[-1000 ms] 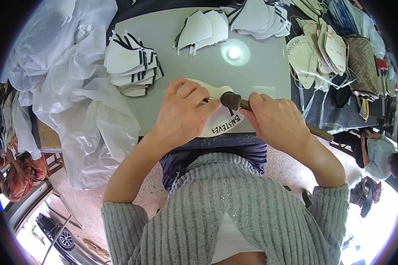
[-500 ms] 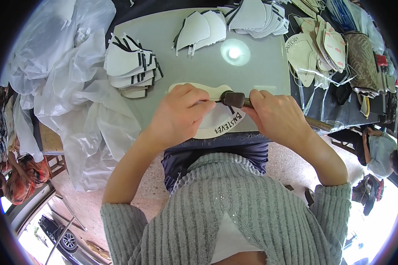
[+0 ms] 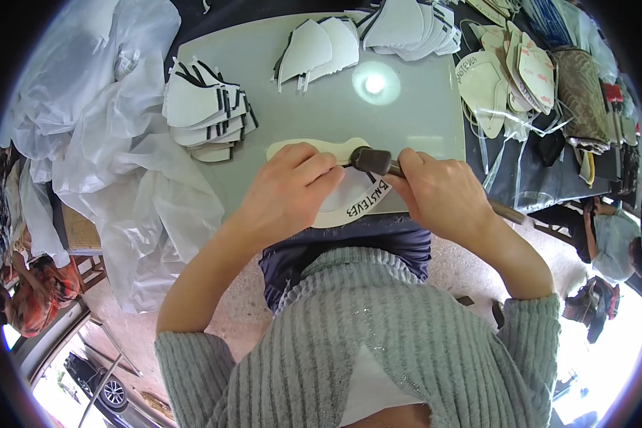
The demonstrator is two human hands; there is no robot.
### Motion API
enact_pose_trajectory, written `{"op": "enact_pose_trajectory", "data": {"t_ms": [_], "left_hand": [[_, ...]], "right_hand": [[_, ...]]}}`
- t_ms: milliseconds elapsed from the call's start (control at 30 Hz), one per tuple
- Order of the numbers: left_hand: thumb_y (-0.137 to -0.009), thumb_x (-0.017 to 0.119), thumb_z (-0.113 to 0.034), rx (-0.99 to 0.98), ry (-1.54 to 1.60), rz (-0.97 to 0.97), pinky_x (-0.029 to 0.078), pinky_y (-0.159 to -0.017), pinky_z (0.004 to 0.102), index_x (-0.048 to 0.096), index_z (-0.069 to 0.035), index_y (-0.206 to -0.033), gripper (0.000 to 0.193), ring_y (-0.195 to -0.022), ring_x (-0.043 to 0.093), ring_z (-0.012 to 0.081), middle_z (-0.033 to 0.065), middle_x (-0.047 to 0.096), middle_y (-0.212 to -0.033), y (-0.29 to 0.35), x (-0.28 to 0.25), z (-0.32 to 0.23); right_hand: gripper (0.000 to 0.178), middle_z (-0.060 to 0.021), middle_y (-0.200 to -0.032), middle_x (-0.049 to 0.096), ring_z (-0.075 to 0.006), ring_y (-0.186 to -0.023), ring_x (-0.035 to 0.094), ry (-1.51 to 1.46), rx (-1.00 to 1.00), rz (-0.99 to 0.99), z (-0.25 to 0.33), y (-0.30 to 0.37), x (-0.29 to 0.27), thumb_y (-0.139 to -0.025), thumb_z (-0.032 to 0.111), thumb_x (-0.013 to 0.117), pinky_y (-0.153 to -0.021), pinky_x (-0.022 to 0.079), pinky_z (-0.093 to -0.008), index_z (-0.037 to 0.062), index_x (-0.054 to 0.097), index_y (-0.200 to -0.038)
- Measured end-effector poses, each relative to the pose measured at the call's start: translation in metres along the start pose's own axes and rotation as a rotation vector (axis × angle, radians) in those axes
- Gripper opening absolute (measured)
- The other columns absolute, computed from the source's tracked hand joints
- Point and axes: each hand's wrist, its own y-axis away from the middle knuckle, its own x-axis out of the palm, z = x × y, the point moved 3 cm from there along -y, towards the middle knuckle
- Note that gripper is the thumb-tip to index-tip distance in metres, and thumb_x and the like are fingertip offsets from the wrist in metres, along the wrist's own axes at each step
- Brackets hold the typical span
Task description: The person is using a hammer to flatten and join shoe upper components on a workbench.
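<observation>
My right hand [image 3: 439, 189] is wrapped round the handle of a hammer [image 3: 378, 162], whose dark head rests on or just over the work at the table's near edge. Beneath it lies a cream, sole-shaped piece [image 3: 281, 148] with a curved white piece [image 3: 335, 214] bearing dark lettering. A thin black strip [image 3: 347, 165] runs from under the hammer head toward my left hand [image 3: 289, 192]. The fingers of that hand are closed and seem to pinch the strip, though their tips are partly hidden. Between both hands, part of the white piece is covered.
Stacks of white pieces with black edging [image 3: 205, 114] lie on the grey board [image 3: 292, 114], at left and far side. Cream templates [image 3: 485, 85] and a brown patterned roll [image 3: 579, 96] sit at right. Crumpled clear plastic [image 3: 121, 157] hangs over the left side.
My left hand has shifted slightly left and lower, with its fingers bent closer in. The hammer head stays nearly in place over the work, and the whole view has drifted a little.
</observation>
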Motion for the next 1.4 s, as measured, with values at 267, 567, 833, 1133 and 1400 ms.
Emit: {"op": "enact_pose_trajectory", "data": {"t_ms": [267, 567, 833, 1133, 1400], "left_hand": [[-0.072, 0.063, -0.004, -0.019, -0.003, 0.003, 0.050, -0.084, 0.0381, 0.066, -0.001, -0.099, 0.027, -0.093, 0.058, 0.0250, 0.0058, 0.061, -0.098, -0.004, 0.000, -0.002], [-0.072, 0.069, 0.002, -0.138, -0.019, -0.115, 0.050, -0.073, 0.0388, 0.068, -0.004, -0.100, 0.029, -0.088, 0.060, 0.0272, 0.0058, 0.061, -0.101, 0.004, 0.015, -0.016], [-0.076, 0.070, 0.003, -0.198, 0.028, -0.191, 0.049, -0.074, 0.0382, 0.069, -0.003, -0.101, 0.025, -0.084, 0.061, 0.0278, 0.0078, 0.063, -0.096, 0.006, 0.013, -0.017], [-0.075, 0.071, 0.003, -0.160, 0.036, -0.176, 0.051, -0.071, 0.0382, 0.069, -0.001, -0.098, 0.023, -0.082, 0.061, 0.0289, 0.0089, 0.063, -0.095, 0.008, 0.010, -0.013], [-0.073, 0.068, 0.000, -0.184, 0.034, -0.147, 0.051, -0.080, 0.0398, 0.066, 0.000, -0.097, 0.024, -0.090, 0.061, 0.0278, 0.0084, 0.063, -0.098, 0.008, 0.011, -0.015]], "right_hand": [[0.033, -0.0114, -0.066, 0.057, -0.0329, -0.052, 0.061, -0.021, 0.031, 0.041, 0.000, 0.000, -0.004, -0.098, 0.031, 0.059, -0.048, 0.049, -0.0424, 0.0032, 0.049, -0.083], [0.034, -0.0123, -0.062, 0.060, -0.0337, -0.054, 0.064, 0.033, 0.039, 0.075, 0.002, -0.005, -0.005, -0.097, 0.032, 0.059, -0.047, 0.051, -0.0410, 0.0030, 0.050, -0.082], [0.035, -0.0115, -0.061, 0.060, -0.0313, -0.053, 0.065, 0.054, 0.052, 0.038, -0.003, -0.001, 0.004, -0.096, 0.033, 0.061, -0.047, 0.051, -0.0398, 0.0034, 0.050, -0.081], [0.034, -0.0108, -0.062, 0.059, -0.0322, -0.054, 0.064, -0.012, 0.015, -0.033, -0.003, 0.000, -0.001, -0.095, 0.032, 0.061, -0.048, 0.051, -0.0396, 0.0031, 0.051, -0.082], [0.032, -0.0109, -0.064, 0.059, -0.0322, -0.053, 0.062, -0.041, -0.014, -0.009, 0.005, 0.001, -0.001, -0.094, 0.029, 0.064, -0.047, 0.049, -0.0406, 0.0026, 0.050, -0.084]]}}
